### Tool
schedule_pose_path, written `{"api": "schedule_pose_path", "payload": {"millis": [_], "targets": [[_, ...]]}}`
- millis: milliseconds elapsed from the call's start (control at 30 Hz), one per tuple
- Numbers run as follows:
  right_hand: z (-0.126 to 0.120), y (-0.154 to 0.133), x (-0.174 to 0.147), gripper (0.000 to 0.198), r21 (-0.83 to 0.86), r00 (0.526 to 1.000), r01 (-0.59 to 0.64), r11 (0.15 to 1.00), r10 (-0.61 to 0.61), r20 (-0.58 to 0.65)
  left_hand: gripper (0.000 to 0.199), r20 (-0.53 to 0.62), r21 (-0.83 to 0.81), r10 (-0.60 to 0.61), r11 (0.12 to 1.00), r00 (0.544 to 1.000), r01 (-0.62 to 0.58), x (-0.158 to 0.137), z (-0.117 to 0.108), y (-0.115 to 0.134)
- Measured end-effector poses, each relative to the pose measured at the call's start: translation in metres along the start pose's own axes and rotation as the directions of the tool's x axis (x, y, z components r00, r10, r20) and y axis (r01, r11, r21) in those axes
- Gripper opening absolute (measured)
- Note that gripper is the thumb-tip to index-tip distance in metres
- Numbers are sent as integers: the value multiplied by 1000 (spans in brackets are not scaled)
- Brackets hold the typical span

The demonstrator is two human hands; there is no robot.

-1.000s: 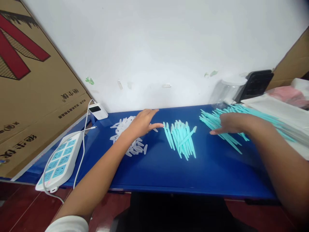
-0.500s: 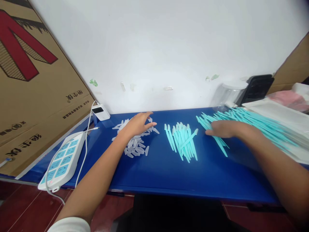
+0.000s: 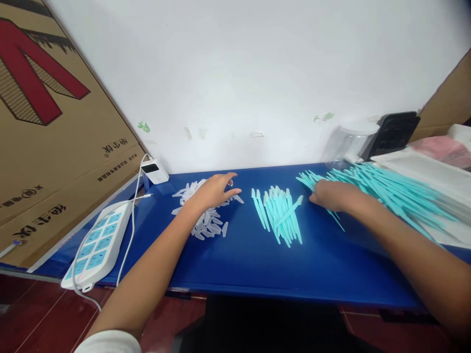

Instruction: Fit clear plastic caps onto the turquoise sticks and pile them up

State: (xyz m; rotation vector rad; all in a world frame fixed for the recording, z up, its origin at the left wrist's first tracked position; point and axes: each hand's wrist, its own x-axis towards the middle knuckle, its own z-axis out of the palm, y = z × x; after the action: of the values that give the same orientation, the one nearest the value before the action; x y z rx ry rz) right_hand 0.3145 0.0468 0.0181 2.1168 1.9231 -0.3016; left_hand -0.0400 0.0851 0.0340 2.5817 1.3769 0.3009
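Note:
My left hand is over a pile of small translucent white blade caps, its thumb and forefinger apart. Loose caps show around and under the fingers. My right hand has its fingers drawn together on slim teal eyebrow razors, whose ends stick out above and below it. How many it grips is hidden. Between the hands lies a separate heap of teal razors with pale tips, touched by neither hand.
A larger spread of teal razors lies at the right beside white wrapping. Behind it stand a clear jar and a black stand. A power strip, a cable and a white device are at the left, near a cardboard box.
My right hand has closed over the teal razors, its fingers drawing together, and the razors beneath have shifted slightly. My left hand stays over the caps almost unchanged.

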Motion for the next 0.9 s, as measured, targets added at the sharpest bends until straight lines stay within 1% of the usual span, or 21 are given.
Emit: {"api": "schedule_pose_path", "payload": {"millis": [133, 233, 400, 500, 567, 600, 633, 667, 700, 733, 767, 800, 900], "targets": [[-1, 5, 3, 31, 3, 998, 55, 998, -55, 16, 64, -4, -16, 4, 1000, 1000, -4, 0, 2, 1], [1, 6, 6, 34, 17, 997, 73, 997, -73, 0, 64, 12, -32, 1, 1000, 1000, -1, 0, 4, 1], [8, 1, 10, 40, 32, 994, 18, 999, -15, -109, 62, -8, -30, 25, 999, 1000, -25, 0, 3, 1], [6, 3, 11, 46, 40, 984, -4, 999, 11, -175, 60, -32, -26, 37, 999, 999, -38, 0, 3, 1], [1, 7, 12, 47, 88, 961, -28, 996, 51, -271, 58, -46, -22, 46, 999, 998, -47, 0, 3, 1], [-1, 9, 12, 44, 138, 936, -20, 990, 67, -346, 58, -50, -19, 51, 998, 997, -52, 1, 4, 2], [-3, 11, 14, 38, 220, 896, 25, 975, 76, -437, 57, -53, -14, 55, 998, 997, -56, 1, 4, 2], [-4, 12, 15, 31, 316, 847, 107, 943, 81, -526, 57, -53, -8, 58, 998, 997, -58, 1, 5, 2], [-4, 12, 16, 24, 402, 798, 210, 891, 81, -597, 57, -52, -2, 60, 998, 997, -60, 1, 5, 2], [-3, 11, 18, 21, 469, 763, 312, 826, 76, -642, 56, -52, 4, 63, 998, 997, -62, 1, 5, 2], [-1, 9, 20, 21, 520, 741, 394, 758, 73, -667, 56, -55, 7, 66, 998, 996, -65, 1, 4, 2], [1, 6, 22, 23, 556, 733, 446, 701, 71, -676, 55, -60, 9, 68, 998, 996, -68, 1, 3, 2], [10, -4, 27, 34, 625, 725, 511, 590, 96, -682, 54, -76, 1, 62, 998, 995, -62, 1, 0, 2]]}}
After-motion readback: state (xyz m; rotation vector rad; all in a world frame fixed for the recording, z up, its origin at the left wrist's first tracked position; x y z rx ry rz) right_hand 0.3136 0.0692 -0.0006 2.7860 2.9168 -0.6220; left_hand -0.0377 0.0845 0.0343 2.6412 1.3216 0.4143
